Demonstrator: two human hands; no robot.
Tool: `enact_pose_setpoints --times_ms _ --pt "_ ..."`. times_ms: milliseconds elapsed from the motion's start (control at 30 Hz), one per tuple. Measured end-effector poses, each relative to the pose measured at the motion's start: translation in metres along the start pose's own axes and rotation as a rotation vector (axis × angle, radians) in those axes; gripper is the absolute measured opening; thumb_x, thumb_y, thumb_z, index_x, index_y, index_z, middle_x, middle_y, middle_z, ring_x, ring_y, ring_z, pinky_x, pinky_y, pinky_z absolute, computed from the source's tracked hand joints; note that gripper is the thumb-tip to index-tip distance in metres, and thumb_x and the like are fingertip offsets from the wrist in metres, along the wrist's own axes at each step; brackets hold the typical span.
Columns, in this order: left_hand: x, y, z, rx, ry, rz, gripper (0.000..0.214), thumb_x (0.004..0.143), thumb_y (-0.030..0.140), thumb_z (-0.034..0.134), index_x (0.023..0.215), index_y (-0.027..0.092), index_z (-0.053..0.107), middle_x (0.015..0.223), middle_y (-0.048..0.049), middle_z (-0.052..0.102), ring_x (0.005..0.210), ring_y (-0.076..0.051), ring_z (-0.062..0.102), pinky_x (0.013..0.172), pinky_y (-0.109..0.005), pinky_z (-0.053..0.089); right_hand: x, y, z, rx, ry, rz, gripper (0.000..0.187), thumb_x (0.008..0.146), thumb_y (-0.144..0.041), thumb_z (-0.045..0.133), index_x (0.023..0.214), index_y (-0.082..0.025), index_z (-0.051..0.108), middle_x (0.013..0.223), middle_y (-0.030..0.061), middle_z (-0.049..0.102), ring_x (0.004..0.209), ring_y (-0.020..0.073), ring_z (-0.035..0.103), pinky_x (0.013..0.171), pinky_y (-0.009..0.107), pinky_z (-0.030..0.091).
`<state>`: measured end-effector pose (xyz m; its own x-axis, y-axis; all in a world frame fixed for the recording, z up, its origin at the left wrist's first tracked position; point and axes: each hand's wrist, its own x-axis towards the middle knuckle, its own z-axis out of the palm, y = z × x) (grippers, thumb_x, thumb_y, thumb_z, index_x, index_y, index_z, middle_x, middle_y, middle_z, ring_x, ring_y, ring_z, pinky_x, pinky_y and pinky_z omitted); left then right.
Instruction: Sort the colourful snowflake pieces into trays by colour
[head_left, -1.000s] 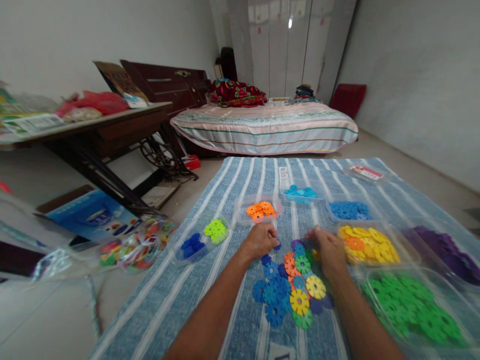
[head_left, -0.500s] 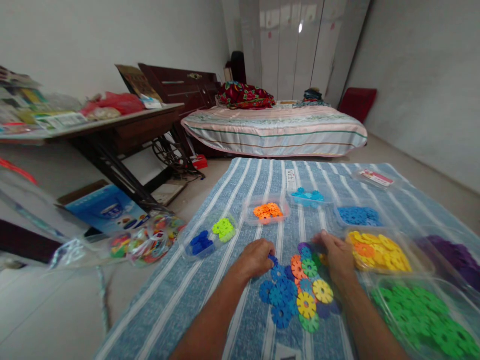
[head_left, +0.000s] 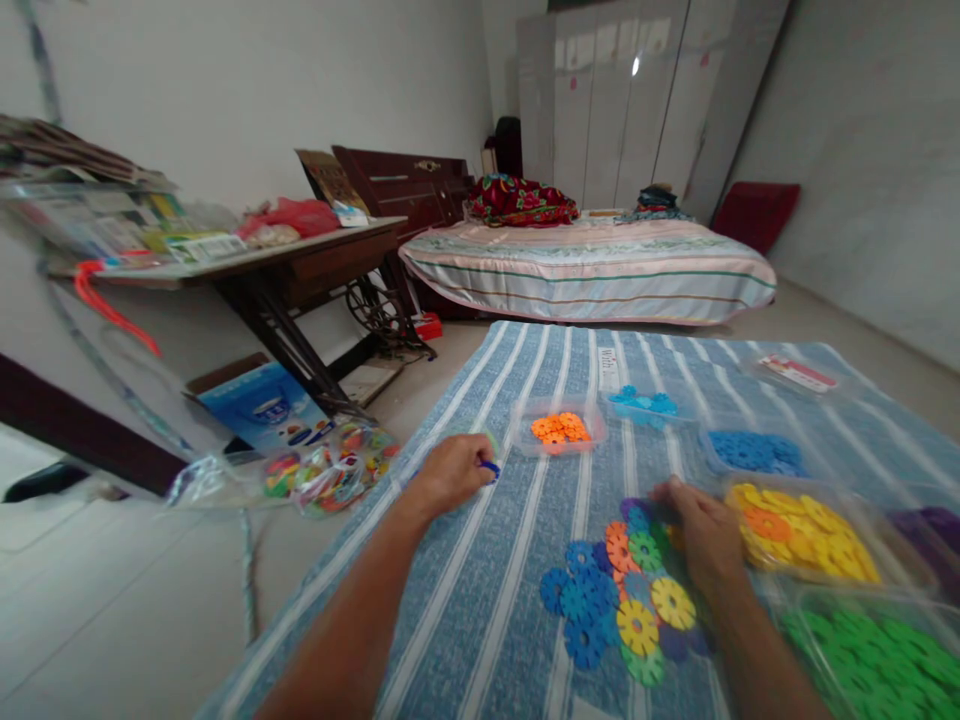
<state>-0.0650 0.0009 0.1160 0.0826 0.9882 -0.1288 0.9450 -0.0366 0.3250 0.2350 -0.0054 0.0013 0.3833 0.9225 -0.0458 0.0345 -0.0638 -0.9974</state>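
My left hand (head_left: 459,468) pinches a dark blue snowflake disc (head_left: 490,470) above the cloth, at the left box, which it mostly hides. My right hand (head_left: 701,530) lies at the upper right edge of a mixed pile of notched discs, its fingers loosely bent and apart, partly covering green and yellow pieces. In that pile are blue discs (head_left: 576,600), an orange disc (head_left: 619,547), a green disc (head_left: 644,551), a yellow disc (head_left: 637,627) and purple ones, overlapping flat on the striped cloth (head_left: 465,600).
Clear boxes sort discs by colour: orange discs (head_left: 560,429), light blue discs (head_left: 643,402), blue discs (head_left: 757,452), yellow discs (head_left: 810,530), green discs (head_left: 877,655) and purple discs (head_left: 934,535). A clear lid (head_left: 796,373) lies at the far right. Beyond stands a bed (head_left: 585,265); left, a sewing-machine table (head_left: 300,255).
My left hand has moved left from the pile to the left box, carrying a dark blue disc. My right hand stays by the pile. The view has shifted left.
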Motion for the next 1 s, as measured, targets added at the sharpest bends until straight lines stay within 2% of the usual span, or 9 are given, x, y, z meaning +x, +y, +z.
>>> enact_pose_setpoints --times_ms 100,200,300,400,567,667,733,867,1000 --pt "0.008 -0.032 -0.023 0.258 0.003 -0.138 0.009 0.066 0.018 0.056 0.074 0.018 0.061 0.073 -0.0009 0.062 0.070 -0.014 0.055 0.061 -0.022 0.036 0.000 0.000 0.000 0.000 -0.002 0.013 0.040 0.064 -0.055 0.063 0.061 -0.016 0.069 0.067 0.0059 0.068 0.069 0.0201 0.061 0.074 0.034 0.048" --pt "0.015 -0.054 -0.025 0.413 -0.076 -0.216 0.017 0.065 0.015 0.054 0.078 0.019 0.063 0.084 -0.0041 0.066 0.079 -0.017 0.059 0.065 -0.022 0.040 0.000 0.001 0.000 -0.004 -0.010 0.002 0.041 0.064 -0.056 0.063 0.062 -0.016 0.069 0.067 0.0056 0.068 0.071 0.0200 0.060 0.074 0.034 0.047" --pt "0.020 -0.062 -0.018 0.475 -0.130 -0.251 0.023 0.066 0.012 0.050 0.082 0.018 0.065 0.090 -0.0082 0.067 0.086 -0.020 0.060 0.068 -0.025 0.042 0.001 0.001 0.000 -0.005 -0.011 -0.007 0.043 0.064 -0.058 0.062 0.063 -0.016 0.070 0.068 0.0055 0.068 0.071 0.0202 0.060 0.074 0.034 0.047" --pt "0.020 -0.060 -0.015 0.494 -0.141 -0.303 0.027 0.067 0.011 0.050 0.088 0.017 0.066 0.097 -0.0118 0.066 0.090 -0.024 0.061 0.070 -0.029 0.045 0.000 0.000 0.001 0.002 -0.011 -0.014 0.044 0.063 -0.059 0.062 0.063 -0.016 0.070 0.068 0.0057 0.068 0.070 0.0206 0.060 0.074 0.035 0.047" --pt "0.012 -0.044 -0.021 0.559 -0.013 -0.394 0.033 0.072 0.013 0.045 0.099 0.016 0.063 0.102 -0.0151 0.065 0.094 -0.028 0.060 0.073 -0.034 0.045 0.000 -0.003 0.001 -0.005 -0.004 -0.032 0.043 0.063 -0.059 0.062 0.059 -0.017 0.068 0.066 0.0055 0.067 0.069 0.0204 0.059 0.073 0.034 0.047" --pt "0.002 -0.025 -0.019 0.506 0.046 -0.327 0.028 0.077 0.020 0.043 0.096 0.016 0.063 0.096 -0.0140 0.066 0.091 -0.028 0.060 0.073 -0.034 0.043 0.001 -0.002 0.001 -0.003 -0.004 -0.034 0.043 0.063 -0.060 0.062 0.060 -0.017 0.068 0.065 0.0050 0.067 0.069 0.0203 0.059 0.072 0.034 0.047" --pt "-0.007 -0.009 -0.011 0.385 0.009 -0.198 0.024 0.078 0.025 0.045 0.092 0.019 0.063 0.091 -0.0097 0.066 0.087 -0.024 0.060 0.072 -0.030 0.041 0.001 -0.002 0.001 0.006 -0.007 -0.037 0.044 0.063 -0.060 0.062 0.060 -0.017 0.069 0.065 0.0049 0.067 0.068 0.0205 0.059 0.072 0.034 0.047" --pt "-0.028 0.029 0.022 0.088 -0.187 0.115 0.015 0.076 0.026 0.048 0.078 0.020 0.062 0.078 -0.0016 0.064 0.076 -0.015 0.057 0.064 -0.023 0.036 0.000 -0.004 0.001 0.013 -0.007 -0.036 0.044 0.062 -0.060 0.062 0.058 -0.017 0.068 0.064 0.0049 0.066 0.068 0.0201 0.059 0.070 0.033 0.047" --pt "-0.047 0.057 0.060 -0.010 -0.304 0.227 0.011 0.070 0.027 0.055 0.078 0.021 0.061 0.076 0.0003 0.063 0.071 -0.015 0.055 0.060 -0.023 0.033 0.000 -0.006 0.001 0.010 -0.013 -0.035 0.041 0.064 -0.057 0.062 0.058 -0.017 0.068 0.065 0.0046 0.066 0.069 0.0195 0.059 0.071 0.031 0.046"
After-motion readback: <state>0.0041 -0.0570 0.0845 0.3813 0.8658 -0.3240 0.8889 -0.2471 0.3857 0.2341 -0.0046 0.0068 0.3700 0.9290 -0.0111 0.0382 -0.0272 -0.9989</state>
